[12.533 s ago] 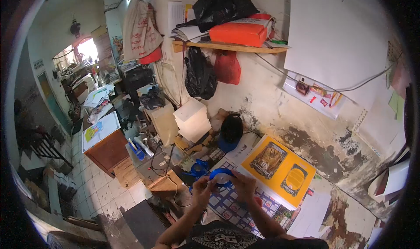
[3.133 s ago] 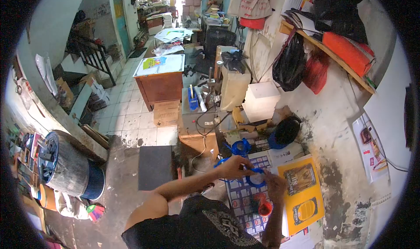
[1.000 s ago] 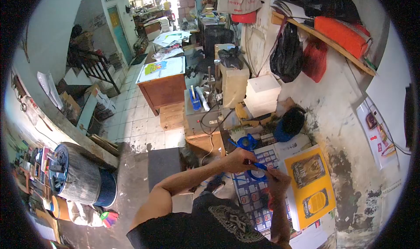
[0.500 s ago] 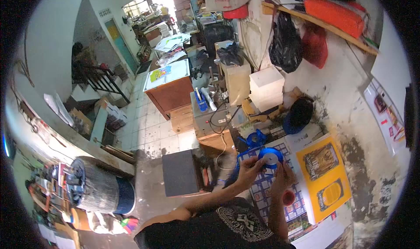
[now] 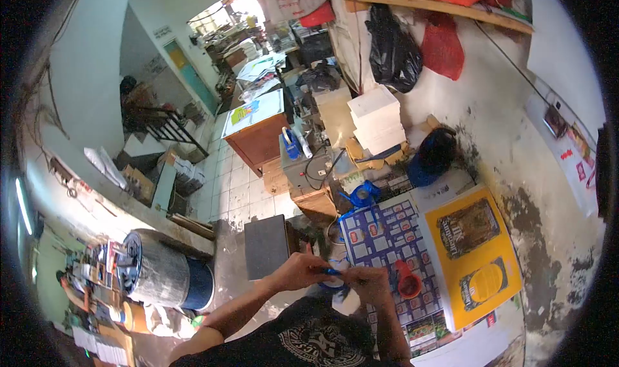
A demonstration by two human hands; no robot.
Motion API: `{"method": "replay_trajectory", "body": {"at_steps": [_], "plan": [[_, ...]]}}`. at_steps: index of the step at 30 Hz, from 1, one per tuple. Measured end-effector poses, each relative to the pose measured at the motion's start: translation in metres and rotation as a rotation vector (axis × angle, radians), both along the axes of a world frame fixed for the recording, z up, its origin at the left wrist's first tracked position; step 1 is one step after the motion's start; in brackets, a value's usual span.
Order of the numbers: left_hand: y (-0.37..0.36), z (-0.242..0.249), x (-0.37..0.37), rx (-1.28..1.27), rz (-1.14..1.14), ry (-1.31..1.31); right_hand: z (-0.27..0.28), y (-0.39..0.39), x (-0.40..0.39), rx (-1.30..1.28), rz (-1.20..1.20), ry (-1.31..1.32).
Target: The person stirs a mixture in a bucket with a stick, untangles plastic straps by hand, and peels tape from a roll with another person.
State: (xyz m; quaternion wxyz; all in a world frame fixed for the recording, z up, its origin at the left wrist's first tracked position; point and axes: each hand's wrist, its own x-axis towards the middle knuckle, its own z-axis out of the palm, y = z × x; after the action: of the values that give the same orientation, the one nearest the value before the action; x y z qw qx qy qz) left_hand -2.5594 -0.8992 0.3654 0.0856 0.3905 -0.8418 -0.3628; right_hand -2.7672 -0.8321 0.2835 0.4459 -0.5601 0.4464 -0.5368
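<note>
Both hands are close together in front of the dark shirt, at the near left edge of the patterned blue sheet [image 5: 380, 238]. Pinched fingers of my left hand [image 5: 302, 272] hold a blue ribbon roll [image 5: 333, 278]. My right hand [image 5: 367, 284] has its fingers closed at the roll's right side, on the blue ribbon. The roll is partly hidden by the fingers. A red round container [image 5: 409, 286] sits on the sheet, right of my right hand. Farther back lies a blue tape dispenser [image 5: 362, 193].
Yellow printed sheets [image 5: 474, 257] lie at the right, beside the stained wall. A dark blue bucket [image 5: 433, 157] and a white paper stack [image 5: 377, 119] stand behind. A dark-topped box [image 5: 265, 246] is at the left, with a large drum [image 5: 161, 270] farther left.
Both hands have moved left and nearer the body with the blue roll. The roll is now lower and tilted, and the red container is more fully visible. The camera view has shifted.
</note>
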Motion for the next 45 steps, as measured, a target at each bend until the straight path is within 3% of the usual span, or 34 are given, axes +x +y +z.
{"method": "replay_trajectory", "body": {"at_steps": [1,4,5,8,12,16,17,20,22,24,26,29,32,36,37,40,41,44,45], "plan": [[0.007,0.002,0.004,-0.033,-0.005,0.056,0.014,0.001,-0.002,-0.073,0.032,0.082],[0.021,0.008,0.004,-0.109,-0.028,0.057,0.023,0.009,-0.007,0.097,0.135,0.158],[0.028,0.005,0.003,-0.086,0.003,0.084,0.027,0.012,-0.007,-0.032,0.087,0.25],[0.038,-0.004,-0.004,0.044,0.15,0.276,0.007,0.017,-0.009,-0.055,-0.044,0.154],[0.048,-0.026,-0.015,0.138,0.325,0.445,0.022,0.023,-0.007,-0.07,-0.282,0.079],[0.064,-0.014,-0.002,0.155,0.49,0.679,0.008,0.015,0.001,0.079,-0.244,-0.033],[0.069,-0.017,0.003,0.211,0.585,0.742,0.002,0.011,0.009,-0.08,-0.259,-0.083],[0.079,-0.027,0.019,0.209,0.715,0.926,-0.002,0.001,0.026,-0.491,-0.262,0.311],[0.08,-0.039,0.023,0.176,0.801,1.062,-0.009,-0.005,0.045,-0.516,-0.291,0.364],[0.09,-0.051,0.019,0.207,0.936,1.187,-0.013,0.003,0.06,-0.412,-0.292,0.26],[0.092,-0.054,0.013,0.221,0.967,1.321,-0.015,-0.005,0.077,-0.236,-0.286,-0.029],[0.089,-0.069,0.003,0.253,0.954,1.51,-0.013,-0.012,0.089,-0.186,-0.315,-0.081],[0.083,-0.075,0.005,0.379,0.866,1.516,0.017,-0.013,0.083,-0.172,-0.273,-0.018],[0.058,-0.065,0.059,0.197,0.613,0.819,0.027,-0.031,0.058,-0.233,-0.014,0.25],[0.053,-0.05,0.067,0.014,0.571,0.739,0.033,-0.031,0.052,-0.118,0.104,0.26],[0.036,-0.04,0.082,-0.212,0.205,0.494,0.032,-0.04,0.046,-0.125,0.361,0.428],[0.035,-0.035,0.084,-0.137,0.188,0.378,0.035,-0.043,0.046,-0.173,0.428,0.47],[0.029,-0.059,0.084,-0.055,0.22,0.432,0.039,-0.052,0.049,-0.199,0.459,0.461],[0.031,-0.061,0.082,-0.004,0.268,0.532,0.04,-0.046,0.054,-0.143,0.369,0.407]]}}
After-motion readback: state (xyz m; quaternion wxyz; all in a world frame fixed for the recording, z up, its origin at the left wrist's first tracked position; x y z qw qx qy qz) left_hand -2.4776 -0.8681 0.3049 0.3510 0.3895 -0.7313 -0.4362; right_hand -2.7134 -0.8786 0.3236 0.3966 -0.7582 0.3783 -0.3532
